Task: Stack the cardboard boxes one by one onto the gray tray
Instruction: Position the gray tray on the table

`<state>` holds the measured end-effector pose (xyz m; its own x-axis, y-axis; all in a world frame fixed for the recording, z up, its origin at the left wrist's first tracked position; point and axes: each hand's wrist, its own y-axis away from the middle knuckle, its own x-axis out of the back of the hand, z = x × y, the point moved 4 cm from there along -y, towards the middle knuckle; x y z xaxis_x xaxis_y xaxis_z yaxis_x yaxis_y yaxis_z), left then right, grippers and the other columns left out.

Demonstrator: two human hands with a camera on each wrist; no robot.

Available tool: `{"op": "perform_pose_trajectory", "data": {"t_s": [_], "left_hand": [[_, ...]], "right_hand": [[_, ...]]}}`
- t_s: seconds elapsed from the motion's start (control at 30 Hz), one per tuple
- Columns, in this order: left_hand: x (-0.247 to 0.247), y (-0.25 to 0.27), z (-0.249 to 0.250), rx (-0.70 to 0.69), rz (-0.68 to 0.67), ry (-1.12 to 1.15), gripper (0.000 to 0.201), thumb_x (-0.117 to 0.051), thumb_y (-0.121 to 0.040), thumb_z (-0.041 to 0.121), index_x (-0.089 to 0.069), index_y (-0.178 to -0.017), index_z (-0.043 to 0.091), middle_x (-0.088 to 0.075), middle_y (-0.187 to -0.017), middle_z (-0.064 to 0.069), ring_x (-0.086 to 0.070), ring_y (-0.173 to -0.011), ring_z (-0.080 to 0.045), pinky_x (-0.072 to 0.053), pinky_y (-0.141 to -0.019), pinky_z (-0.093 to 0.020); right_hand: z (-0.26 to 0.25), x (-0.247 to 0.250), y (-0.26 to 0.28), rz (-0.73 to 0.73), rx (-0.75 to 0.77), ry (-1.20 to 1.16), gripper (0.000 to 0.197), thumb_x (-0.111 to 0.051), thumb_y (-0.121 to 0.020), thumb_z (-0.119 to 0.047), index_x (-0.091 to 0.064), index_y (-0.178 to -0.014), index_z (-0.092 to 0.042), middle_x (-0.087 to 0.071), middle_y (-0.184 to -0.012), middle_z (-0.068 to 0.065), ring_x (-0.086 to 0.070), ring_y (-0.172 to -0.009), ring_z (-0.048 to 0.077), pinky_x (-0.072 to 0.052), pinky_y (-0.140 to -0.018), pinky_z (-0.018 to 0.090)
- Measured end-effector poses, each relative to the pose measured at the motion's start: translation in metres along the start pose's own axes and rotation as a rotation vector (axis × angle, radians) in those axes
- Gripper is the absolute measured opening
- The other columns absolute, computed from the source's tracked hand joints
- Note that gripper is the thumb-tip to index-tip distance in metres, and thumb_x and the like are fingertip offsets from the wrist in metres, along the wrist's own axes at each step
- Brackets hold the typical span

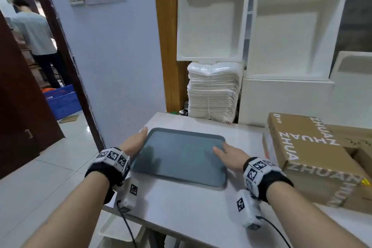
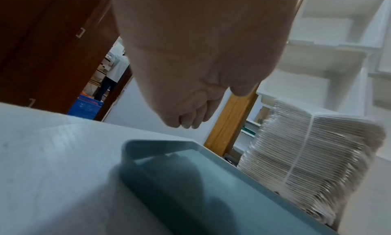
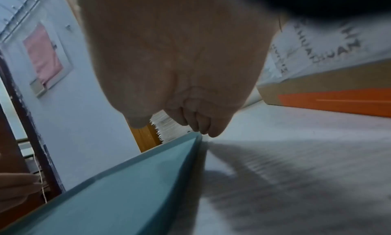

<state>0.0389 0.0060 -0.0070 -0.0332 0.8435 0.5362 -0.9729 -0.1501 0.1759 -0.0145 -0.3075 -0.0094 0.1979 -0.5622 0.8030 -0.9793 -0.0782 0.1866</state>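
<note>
The gray tray (image 1: 181,159) lies flat and bare in the middle of the white table (image 1: 191,207). My left hand (image 1: 136,141) stretches along the tray's left edge with straight fingers; in the left wrist view this hand (image 2: 188,120) hovers above the tray's (image 2: 211,188) far left corner. On the other side my right hand (image 1: 227,153) sits at the right edge, and its fingertips (image 3: 211,131) come down by the tray's (image 3: 127,188) rim. Neither hand holds anything. Brown cardboard boxes (image 1: 310,157) printed ZHUAN lie stacked at the table's right; one box (image 3: 317,81) shows beyond my right hand.
A tall stack of white bagged sheets (image 1: 213,94) stands behind the tray. White foam bins (image 1: 211,16) are piled against the back wall. To the left the table ends at an open doorway with a blue crate (image 1: 60,100) and a person (image 1: 36,32) beyond.
</note>
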Motion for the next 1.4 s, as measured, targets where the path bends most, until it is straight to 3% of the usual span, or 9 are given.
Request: {"op": "perform_pose_trajectory", "data": {"t_s": [0.1,0.2,0.33,0.43,0.5,0.57,0.77,1.27,1.4], "left_hand": [[0.004,-0.008,-0.010,0.018,0.005,-0.013,0.065,-0.025,-0.101,0.049,-0.037,-0.145,0.003,-0.034,-0.153,-0.016,-0.032,-0.142,-0.028,-0.018,-0.118,-0.036],[0.001,-0.016,-0.022,0.074,0.053,0.021,0.071,-0.033,-0.096,0.057,-0.047,-0.138,0.001,-0.045,-0.145,-0.018,-0.043,-0.134,-0.031,-0.027,-0.115,-0.039],[-0.008,-0.020,-0.021,0.079,0.008,0.261,0.049,-0.031,-0.101,0.046,-0.059,-0.111,0.007,-0.050,-0.127,-0.010,-0.047,-0.116,-0.021,-0.031,-0.096,-0.024],[-0.009,-0.016,-0.017,0.047,-0.019,0.417,0.057,-0.025,-0.103,0.042,-0.038,-0.142,0.002,-0.037,-0.150,-0.013,-0.037,-0.138,-0.025,-0.028,-0.108,-0.027],[-0.013,-0.012,-0.019,0.075,-0.067,0.477,0.064,-0.021,-0.103,0.045,-0.025,-0.149,0.000,-0.027,-0.157,-0.010,-0.028,-0.144,-0.020,-0.016,-0.117,-0.029],[-0.015,-0.012,-0.021,0.078,-0.072,0.516,0.065,-0.020,-0.103,0.046,-0.024,-0.149,-0.001,-0.027,-0.157,-0.011,-0.028,-0.144,-0.019,-0.014,-0.117,-0.030],[-0.017,0.000,-0.020,0.075,-0.066,0.555,0.064,-0.021,-0.103,0.044,-0.024,-0.148,-0.001,-0.029,-0.156,-0.011,-0.029,-0.143,-0.018,-0.013,-0.119,-0.030],[-0.028,0.040,-0.015,0.040,-0.088,0.628,0.060,-0.022,-0.105,0.037,-0.018,-0.149,-0.002,-0.021,-0.159,-0.008,-0.022,-0.146,-0.017,-0.012,-0.119,-0.027],[-0.026,0.048,-0.019,0.063,-0.042,0.608,0.057,-0.029,-0.104,0.036,-0.034,-0.143,-0.005,-0.032,-0.154,-0.013,-0.031,-0.142,-0.025,-0.023,-0.117,-0.032]], "right_hand": [[0.008,-0.006,-0.006,0.009,0.017,-0.028,0.054,-0.036,-0.106,-0.040,-0.031,-0.154,-0.014,-0.044,-0.156,0.011,-0.045,-0.141,0.030,-0.033,-0.111,0.029],[0.014,-0.008,-0.011,0.035,0.026,-0.058,0.050,-0.040,-0.106,-0.032,-0.034,-0.152,-0.016,-0.049,-0.153,0.009,-0.048,-0.138,0.030,-0.035,-0.108,0.028],[0.029,-0.011,-0.023,0.113,-0.019,-0.287,0.046,-0.044,-0.101,-0.037,-0.049,-0.142,-0.018,-0.061,-0.139,0.009,-0.058,-0.126,0.031,-0.042,-0.109,0.035],[0.040,-0.017,-0.026,0.177,-0.074,-0.672,0.052,-0.044,-0.094,-0.051,-0.058,-0.134,-0.020,-0.067,-0.131,0.007,-0.064,-0.118,0.026,-0.047,-0.109,0.047],[0.042,-0.020,-0.023,0.173,-0.110,-0.821,0.047,-0.040,-0.103,-0.045,-0.057,-0.137,-0.018,-0.066,-0.132,0.004,-0.062,-0.120,0.024,-0.045,-0.111,0.045],[0.042,-0.022,-0.020,0.159,-0.128,-0.905,0.050,-0.039,-0.105,-0.045,-0.052,-0.144,-0.016,-0.062,-0.138,0.004,-0.060,-0.125,0.024,-0.043,-0.114,0.044],[0.051,-0.027,-0.021,0.164,-0.127,-0.923,0.084,-0.042,-0.082,-0.069,-0.040,-0.152,-0.022,-0.049,-0.153,0.000,-0.048,-0.139,0.022,-0.035,-0.120,0.046],[0.061,-0.030,0.004,0.209,-0.137,-0.891,0.111,-0.044,-0.059,-0.083,-0.039,-0.152,-0.022,-0.047,-0.155,0.002,-0.046,-0.141,0.025,-0.035,-0.119,0.049],[0.069,-0.033,0.008,0.221,-0.125,-0.886,0.109,-0.046,-0.059,-0.083,-0.044,-0.149,-0.022,-0.053,-0.150,0.002,-0.053,-0.135,0.025,-0.039,-0.116,0.049]]}}
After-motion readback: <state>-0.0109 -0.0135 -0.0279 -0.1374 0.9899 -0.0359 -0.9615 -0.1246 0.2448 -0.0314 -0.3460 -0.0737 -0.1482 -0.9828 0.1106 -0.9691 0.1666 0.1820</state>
